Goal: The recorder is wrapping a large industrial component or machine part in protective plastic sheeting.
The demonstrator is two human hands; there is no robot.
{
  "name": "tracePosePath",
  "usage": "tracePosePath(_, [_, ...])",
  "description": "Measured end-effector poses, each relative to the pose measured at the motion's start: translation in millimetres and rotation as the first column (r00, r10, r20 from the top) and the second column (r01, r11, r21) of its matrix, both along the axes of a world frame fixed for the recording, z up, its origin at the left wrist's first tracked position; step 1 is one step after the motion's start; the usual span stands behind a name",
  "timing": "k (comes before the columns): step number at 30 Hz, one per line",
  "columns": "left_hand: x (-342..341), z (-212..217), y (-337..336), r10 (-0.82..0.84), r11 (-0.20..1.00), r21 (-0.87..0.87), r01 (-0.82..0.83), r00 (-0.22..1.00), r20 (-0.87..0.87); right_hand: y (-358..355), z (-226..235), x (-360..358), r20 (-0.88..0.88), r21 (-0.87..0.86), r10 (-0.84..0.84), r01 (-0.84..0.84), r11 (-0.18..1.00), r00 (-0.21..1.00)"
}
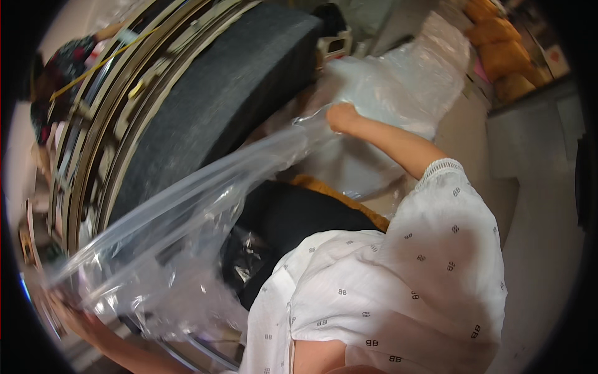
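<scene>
A wide piece of clear plastic sheeting (187, 249) stretches taut across my lap, from the far left up to the middle. My right hand (342, 117) is closed in a fist around its gathered upper end. My left hand (65, 308), blurred at the lower left, holds the other end by the edge; its fingers show poorly. Beyond my right hand, a large crumpled mass of clear plastic (398, 75) spreads over the floor. I cannot tell whether both parts are one piece.
A long dark grey padded surface (230, 81) runs along the left, beside a rack with rails (118, 106). Another person's patterned sleeve (68, 59) shows behind it. Orange sacks (501, 47) are piled at the upper right. A grey panel (529, 131) stands at the right.
</scene>
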State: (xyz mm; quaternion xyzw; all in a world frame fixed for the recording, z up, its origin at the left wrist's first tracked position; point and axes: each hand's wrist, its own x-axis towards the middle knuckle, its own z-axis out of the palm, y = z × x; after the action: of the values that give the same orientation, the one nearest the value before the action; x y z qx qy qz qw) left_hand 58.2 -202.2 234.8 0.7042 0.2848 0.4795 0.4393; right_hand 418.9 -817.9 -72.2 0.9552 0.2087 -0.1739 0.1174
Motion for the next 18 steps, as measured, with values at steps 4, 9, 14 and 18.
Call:
tracePosePath(4, [-14.7, -72.9, 29.4, 0.087, 0.950, -0.272, -0.152, 0.968, -0.236, -89.6, 37.0, 94.0, 0.466, 0.281, -0.260, 0.137, 0.950, 0.846])
tracePosePath(9, [-29.2, -138.8, 37.4, 0.151, 0.930, -0.306, -0.203, 0.971, -0.185, -31.6, 180.2, 190.6, 0.615, 0.690, -0.514, -0.092, 0.718, 0.598])
tracePosePath(14, [-57.3, -189.3, 59.0, 0.294, 0.899, -0.286, -0.333, 0.940, -0.172, 87.1, 234.7, 198.3, 0.525, 0.764, -0.712, -0.627, 0.153, 0.466])
tracePosePath(18, [-141.2, -211.7, 111.2, 0.458, 0.856, -0.204, -0.475, 0.880, -0.128, 116.4, 155.2, 167.2, 0.598, 0.760, -0.075, -0.536, 0.368, 0.798])
